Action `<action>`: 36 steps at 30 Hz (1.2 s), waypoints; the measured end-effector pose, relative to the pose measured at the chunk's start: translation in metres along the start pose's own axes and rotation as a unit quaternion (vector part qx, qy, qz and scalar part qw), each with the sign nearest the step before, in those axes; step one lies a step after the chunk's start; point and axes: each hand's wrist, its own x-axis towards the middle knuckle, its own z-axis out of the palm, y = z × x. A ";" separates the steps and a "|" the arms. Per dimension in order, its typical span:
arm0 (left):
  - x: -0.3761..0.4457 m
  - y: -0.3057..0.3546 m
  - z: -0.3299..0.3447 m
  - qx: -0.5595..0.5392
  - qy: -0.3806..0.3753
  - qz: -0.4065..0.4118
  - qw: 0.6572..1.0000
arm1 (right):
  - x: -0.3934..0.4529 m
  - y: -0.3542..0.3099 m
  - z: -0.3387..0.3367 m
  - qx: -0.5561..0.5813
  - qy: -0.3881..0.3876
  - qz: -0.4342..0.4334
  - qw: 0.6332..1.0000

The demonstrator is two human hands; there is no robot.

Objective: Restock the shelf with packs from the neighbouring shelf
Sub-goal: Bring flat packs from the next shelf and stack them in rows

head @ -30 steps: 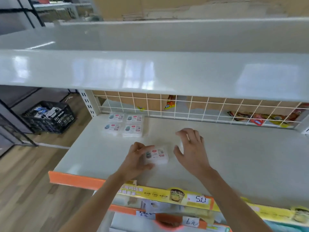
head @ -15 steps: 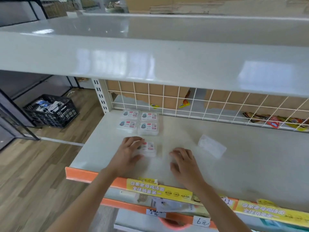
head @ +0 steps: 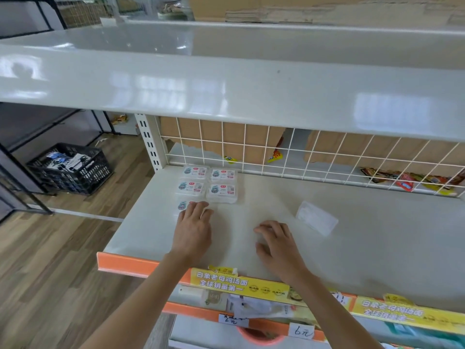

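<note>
Packs first: four sit in a 2x2 block at the back-left corner of the shelf, tight against the wire grid. My left hand lies flat over a fifth pack, fingers straight and pressing down on it, only the pack's left end w/ the label showing. That pack lies just in front of the block's left column, so I judge the step is seating it as the start of a third row.

To do it well I'd push w/ flat fingers until its back edge meets the pack behind, keep its left edge in line w/ the column, label up like the others, then lift straight off so it doesn't skew.

My right hand hovers or rests near the shelf front, fingers loosely curled, holding nothing I can see. A loose pack lies at an angle to its right, plain side up, well apart from the block; probably next to go in.

Hard to read: most of the fifth pack is under my palm, so I can't tell if it touches the row behind. Label print is too small. The source shelf isn't in view.
</note>
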 end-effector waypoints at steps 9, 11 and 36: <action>0.002 0.020 -0.003 -0.061 0.019 0.004 0.998 | 0.000 0.000 -0.006 0.017 -0.005 -0.013 1.000; 0.002 0.042 0.002 -0.109 0.004 0.021 0.994 | 0.001 0.000 -0.013 0.002 0.037 -0.027 0.999; -0.007 0.065 0.002 -0.336 -0.113 -0.002 0.935 | -0.007 -0.002 -0.020 0.246 0.006 0.082 0.966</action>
